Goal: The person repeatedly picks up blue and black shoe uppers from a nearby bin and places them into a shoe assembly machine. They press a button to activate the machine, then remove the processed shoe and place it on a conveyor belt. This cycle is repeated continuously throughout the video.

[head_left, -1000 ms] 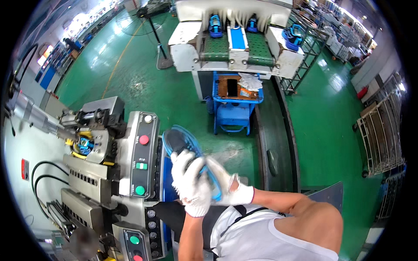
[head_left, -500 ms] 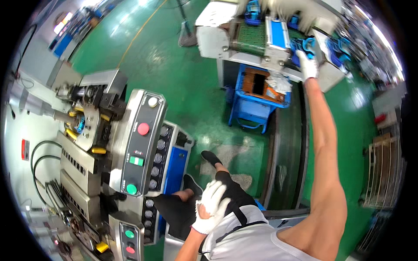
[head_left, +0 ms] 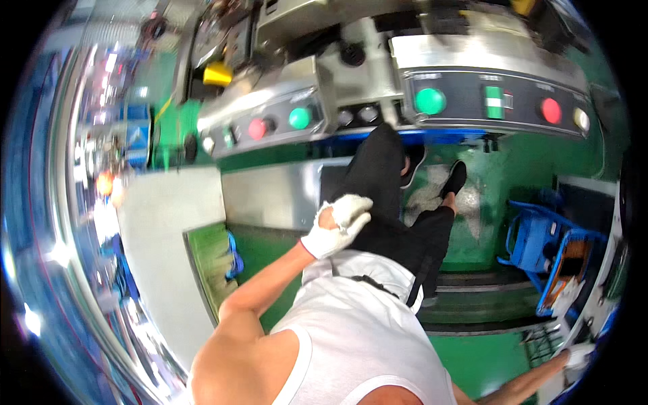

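My left hand (head_left: pixel 339 224), in a white knit glove, hovers in front of my waist over the black shorts. Its fingers are loosely bent with the thumb apart from them, and nothing shows in them. At the lower right rim my right hand (head_left: pixel 578 356), also in a white glove, reaches out on a stretched arm beside a pale machine edge. Blur and the dark rim hide its fingers and whatever it touches. Ahead of me is a control panel (head_left: pixel 526 101) with green and red buttons; a second panel (head_left: pixel 270 125) stands to its left.
A blue stool-like stand (head_left: pixel 533 236) holding a brown box is at the right. On the left are a pale tabletop (head_left: pixel 169 202) and a green belt (head_left: pixel 210 260) with a blue part (head_left: pixel 234 256) on it. Metal machinery (head_left: pixel 358 50) fills the far side. A dark rail (head_left: pixel 482 300) crosses the floor.
The view has swung left, so the control panels now lie ahead and the blue stand at the right. My right hand has shifted to the lower right rim; my left stays at my waist, fingers more bent.
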`<state>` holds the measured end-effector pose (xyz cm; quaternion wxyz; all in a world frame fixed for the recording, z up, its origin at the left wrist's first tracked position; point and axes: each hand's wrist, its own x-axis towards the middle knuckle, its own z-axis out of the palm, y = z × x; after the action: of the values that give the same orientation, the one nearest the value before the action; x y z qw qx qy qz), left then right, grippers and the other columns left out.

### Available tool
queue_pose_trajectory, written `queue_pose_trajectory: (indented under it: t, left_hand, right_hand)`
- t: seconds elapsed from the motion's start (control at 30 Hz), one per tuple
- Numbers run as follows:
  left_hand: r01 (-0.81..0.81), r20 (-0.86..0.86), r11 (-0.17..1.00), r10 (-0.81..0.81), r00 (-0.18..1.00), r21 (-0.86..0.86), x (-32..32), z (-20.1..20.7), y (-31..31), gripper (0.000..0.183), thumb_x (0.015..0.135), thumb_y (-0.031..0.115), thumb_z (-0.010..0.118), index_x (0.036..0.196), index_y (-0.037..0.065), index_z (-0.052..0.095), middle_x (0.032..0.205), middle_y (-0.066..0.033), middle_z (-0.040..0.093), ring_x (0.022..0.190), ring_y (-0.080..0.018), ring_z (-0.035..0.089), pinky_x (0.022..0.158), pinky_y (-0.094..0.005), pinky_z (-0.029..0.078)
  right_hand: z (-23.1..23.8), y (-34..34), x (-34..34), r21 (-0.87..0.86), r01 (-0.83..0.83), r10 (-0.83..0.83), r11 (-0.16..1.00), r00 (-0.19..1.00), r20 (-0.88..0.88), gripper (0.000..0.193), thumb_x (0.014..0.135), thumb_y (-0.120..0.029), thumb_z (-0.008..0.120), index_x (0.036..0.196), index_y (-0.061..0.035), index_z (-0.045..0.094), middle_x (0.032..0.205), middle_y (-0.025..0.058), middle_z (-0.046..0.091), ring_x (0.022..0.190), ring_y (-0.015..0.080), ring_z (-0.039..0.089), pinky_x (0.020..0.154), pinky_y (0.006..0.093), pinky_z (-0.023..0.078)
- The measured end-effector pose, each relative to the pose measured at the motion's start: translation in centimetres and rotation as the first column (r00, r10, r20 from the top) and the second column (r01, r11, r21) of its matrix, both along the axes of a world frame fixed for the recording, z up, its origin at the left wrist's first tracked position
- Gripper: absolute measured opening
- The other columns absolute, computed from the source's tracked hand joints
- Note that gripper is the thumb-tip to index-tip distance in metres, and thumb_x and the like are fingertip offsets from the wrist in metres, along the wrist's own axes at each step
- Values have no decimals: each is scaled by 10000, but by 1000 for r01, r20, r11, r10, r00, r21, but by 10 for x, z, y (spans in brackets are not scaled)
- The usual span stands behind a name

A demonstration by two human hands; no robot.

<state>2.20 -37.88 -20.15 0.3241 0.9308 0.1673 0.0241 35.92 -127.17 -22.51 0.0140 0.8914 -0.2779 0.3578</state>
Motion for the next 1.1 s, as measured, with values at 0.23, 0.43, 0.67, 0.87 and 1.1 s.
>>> queue_pose_trajectory:
  t: [0.23,0.43,0.67,0.87,1.1]
  left_hand:
    - [-696,-139,715,697,704,59,-181,-45,80,287,952,152,720,1199,8,698,1148,-193,726,1032,-327,729,914,-421,571]
    - [-757,-328,397,910,252,520,-422,-110,114,521,883,287,740,1367,129,631,1381,-177,624,1295,-376,582,1066,-541,477]
    - [-685,-250,94,959,-132,723,-551,-65,230,671,872,408,769,1449,130,571,1427,-197,619,1291,-404,610,1063,-586,480]
    - [-650,-587,335,780,-215,683,-565,-98,235,650,758,538,848,1245,128,712,1271,-139,745,1189,-331,710,1005,-524,527]
    - [-759,-700,491,711,66,428,-466,-78,174,717,783,573,798,1212,17,654,1281,-251,698,1208,-415,671,1038,-489,519]
  right_hand:
    - [-156,409,-130,994,-67,516,-92,850,105,638,1044,-216,677,1554,39,391,1558,292,471,1242,370,641,1007,442,590]
    - [-118,614,-154,1000,-22,939,-15,342,22,692,1056,-252,670,1610,11,351,1624,196,439,1242,261,642,1015,403,578]
    - [-112,616,-88,963,-87,964,254,107,-244,624,1045,-224,689,1589,-66,427,1458,106,589,1124,174,649,817,306,586]
    - [-93,608,-55,902,-180,918,393,16,-397,628,1040,-227,692,1589,-79,425,1438,84,602,1054,147,645,755,281,559]
    - [-51,657,-108,946,-181,963,268,27,-267,609,1036,-232,697,1560,-22,467,1443,124,612,1118,178,654,837,287,566]
